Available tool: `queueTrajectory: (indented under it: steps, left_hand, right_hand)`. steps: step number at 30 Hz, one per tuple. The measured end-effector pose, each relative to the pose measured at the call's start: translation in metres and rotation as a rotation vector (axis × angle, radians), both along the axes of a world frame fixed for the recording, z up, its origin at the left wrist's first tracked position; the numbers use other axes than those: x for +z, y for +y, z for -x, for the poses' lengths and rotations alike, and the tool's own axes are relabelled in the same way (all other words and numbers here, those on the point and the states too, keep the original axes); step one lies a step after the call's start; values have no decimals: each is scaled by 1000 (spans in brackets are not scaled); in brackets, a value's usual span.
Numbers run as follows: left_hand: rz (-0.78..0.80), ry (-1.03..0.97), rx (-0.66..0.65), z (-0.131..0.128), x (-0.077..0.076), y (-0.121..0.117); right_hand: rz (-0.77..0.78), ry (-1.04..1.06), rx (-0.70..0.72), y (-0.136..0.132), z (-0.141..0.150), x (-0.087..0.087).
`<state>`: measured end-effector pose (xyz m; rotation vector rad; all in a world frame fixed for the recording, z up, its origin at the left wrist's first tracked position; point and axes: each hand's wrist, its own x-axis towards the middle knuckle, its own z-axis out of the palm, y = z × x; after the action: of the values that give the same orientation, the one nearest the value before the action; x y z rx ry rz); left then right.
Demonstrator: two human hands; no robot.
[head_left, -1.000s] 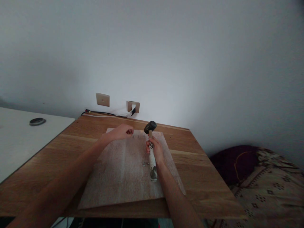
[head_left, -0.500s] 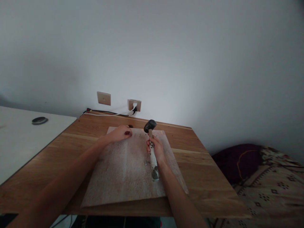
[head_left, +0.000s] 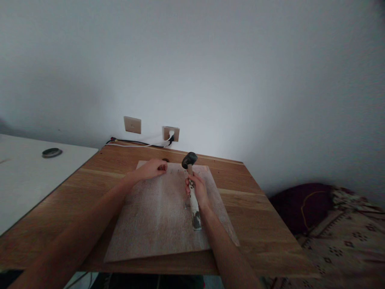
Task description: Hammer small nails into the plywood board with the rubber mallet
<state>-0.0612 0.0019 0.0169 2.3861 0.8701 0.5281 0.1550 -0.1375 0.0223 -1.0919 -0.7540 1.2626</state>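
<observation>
Head view, looking down: a wood-grained worktop (head_left: 261,224) spread across the foreground, with a pale, scuffed board (head_left: 144,233) lying on it. Over the board, a hammer (head_left: 194,202) pointed away, the butt of its worn white handle nearest. Just left of that handle lay a thin object (head_left: 185,206), too small to name. The right hand (head_left: 199,189) had its fingers clamped around the handle, close below the black head. The hammer looked stiff and probably head-heavy; this high hold likely favoured control, a lower one swing. The handle's patchy coating might be slick, so a firm wrap seemed best. Farther off, near the board's far edge, the left hand (head_left: 152,168) had curled fingers; whether they pinched anything could not be told. Beyond, a white cable (head_left: 129,147) ran to a wall socket (head_left: 166,132).
</observation>
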Motion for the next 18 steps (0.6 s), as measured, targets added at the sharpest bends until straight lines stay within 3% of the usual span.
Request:
queueTrajectory:
  steps: [10, 18]
  left_hand:
    - [-274, 240, -10, -1, 14, -8]
    - [-316, 261, -37, -3, 14, -7]
  right_hand:
    - [-20, -1, 4, 1, 1, -1]
    - [-18, -20, 26, 1, 0, -1]
